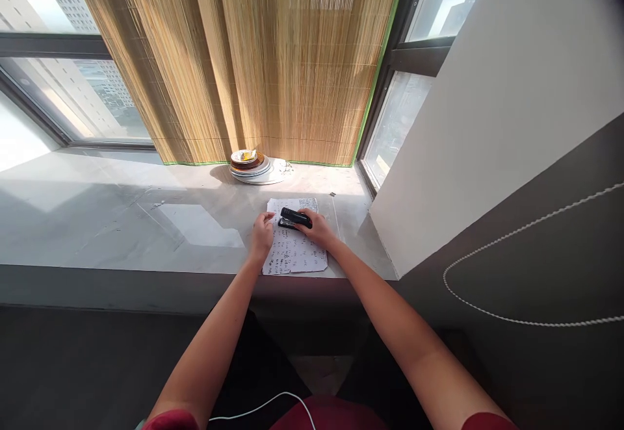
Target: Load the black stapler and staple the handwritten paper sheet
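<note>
My right hand [318, 227] is wrapped round the back end of a black stapler [295, 217], whose front points left with its jaws apart. Beneath it lie sheets of paper [297, 258] covered in handwriting, on a pale stone windowsill. My left hand [262, 234] is at the left edge of the paper, its thumb and fingers pinched together close to the stapler's front. What those fingers hold, if anything, is too small to make out.
Behind the paper stands a stack of plates [251, 169] with a small yellow item on top. A bamboo blind [273, 66] hangs at the back, windows on both sides. A slanting white wall [487, 105] and a beaded cord [487, 245] are on the right. The sill's front edge [146, 267] runs before me.
</note>
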`<action>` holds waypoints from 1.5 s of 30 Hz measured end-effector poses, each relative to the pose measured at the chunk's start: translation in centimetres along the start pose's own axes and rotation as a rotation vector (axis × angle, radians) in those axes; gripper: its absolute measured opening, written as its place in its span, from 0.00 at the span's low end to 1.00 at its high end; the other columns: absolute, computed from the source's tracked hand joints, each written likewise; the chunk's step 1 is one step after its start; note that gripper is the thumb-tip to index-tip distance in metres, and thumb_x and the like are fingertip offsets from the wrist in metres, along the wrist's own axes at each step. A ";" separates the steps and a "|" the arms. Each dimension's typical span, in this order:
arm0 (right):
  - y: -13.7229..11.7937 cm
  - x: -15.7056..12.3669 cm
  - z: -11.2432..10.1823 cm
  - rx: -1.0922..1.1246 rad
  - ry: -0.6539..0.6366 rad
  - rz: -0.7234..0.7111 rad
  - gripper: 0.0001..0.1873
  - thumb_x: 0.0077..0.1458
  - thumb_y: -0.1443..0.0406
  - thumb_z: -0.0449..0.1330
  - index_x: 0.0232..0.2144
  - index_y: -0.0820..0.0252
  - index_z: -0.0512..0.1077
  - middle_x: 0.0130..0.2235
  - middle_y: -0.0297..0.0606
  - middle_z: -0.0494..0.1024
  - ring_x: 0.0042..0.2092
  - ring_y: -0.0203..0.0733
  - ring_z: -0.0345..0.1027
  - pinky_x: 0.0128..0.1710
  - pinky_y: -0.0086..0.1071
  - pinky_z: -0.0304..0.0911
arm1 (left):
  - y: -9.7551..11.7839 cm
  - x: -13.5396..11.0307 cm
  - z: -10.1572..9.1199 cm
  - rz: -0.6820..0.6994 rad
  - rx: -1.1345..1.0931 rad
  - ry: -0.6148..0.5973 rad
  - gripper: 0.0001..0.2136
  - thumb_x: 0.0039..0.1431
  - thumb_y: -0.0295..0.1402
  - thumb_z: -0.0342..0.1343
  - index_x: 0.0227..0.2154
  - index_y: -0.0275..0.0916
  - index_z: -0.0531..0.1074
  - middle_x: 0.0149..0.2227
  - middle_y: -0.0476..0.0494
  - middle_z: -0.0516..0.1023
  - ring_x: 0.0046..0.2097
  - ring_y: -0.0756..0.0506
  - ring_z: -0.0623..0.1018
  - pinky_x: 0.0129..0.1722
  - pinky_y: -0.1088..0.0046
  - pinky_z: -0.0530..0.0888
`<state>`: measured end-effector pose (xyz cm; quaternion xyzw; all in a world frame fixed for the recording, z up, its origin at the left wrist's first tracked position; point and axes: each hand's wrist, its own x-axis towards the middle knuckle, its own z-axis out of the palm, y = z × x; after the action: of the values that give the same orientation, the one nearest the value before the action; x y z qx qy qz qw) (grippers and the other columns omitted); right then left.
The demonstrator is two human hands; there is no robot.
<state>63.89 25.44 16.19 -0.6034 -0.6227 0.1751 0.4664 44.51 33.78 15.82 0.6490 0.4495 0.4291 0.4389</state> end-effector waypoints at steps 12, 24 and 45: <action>-0.1 -0.8 -0.6 -0.038 0.027 0.038 0.17 0.56 0.58 0.66 0.48 0.54 0.76 0.43 0.39 0.83 0.43 0.48 0.75 0.44 0.39 0.69 | -0.1 0.4 0.3 0.039 0.052 0.000 0.17 0.56 0.17 0.48 0.44 0.37 0.75 0.52 0.35 0.81 0.58 0.39 0.79 0.63 0.58 0.72; -0.2 -1.3 -1.2 -0.051 -0.009 0.038 0.16 0.57 0.58 0.65 0.48 0.54 0.75 0.44 0.39 0.82 0.46 0.49 0.75 0.48 0.41 0.67 | -0.1 0.1 0.2 0.006 -0.060 0.007 0.15 0.58 0.19 0.51 0.44 0.37 0.77 0.52 0.35 0.82 0.58 0.39 0.79 0.63 0.57 0.73; 0.5 -2.4 -2.4 0.066 0.162 0.139 0.19 0.66 0.50 0.55 0.47 0.54 0.77 0.46 0.41 0.83 0.48 0.49 0.77 0.48 0.41 0.71 | -0.8 0.3 0.6 0.079 -0.014 -0.064 0.15 0.57 0.21 0.53 0.42 0.40 0.81 0.48 0.40 0.85 0.55 0.39 0.81 0.63 0.57 0.73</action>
<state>65.68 22.53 16.14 -0.6419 -0.5335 0.1781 0.5213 44.97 34.15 14.98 0.6767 0.4062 0.4282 0.4401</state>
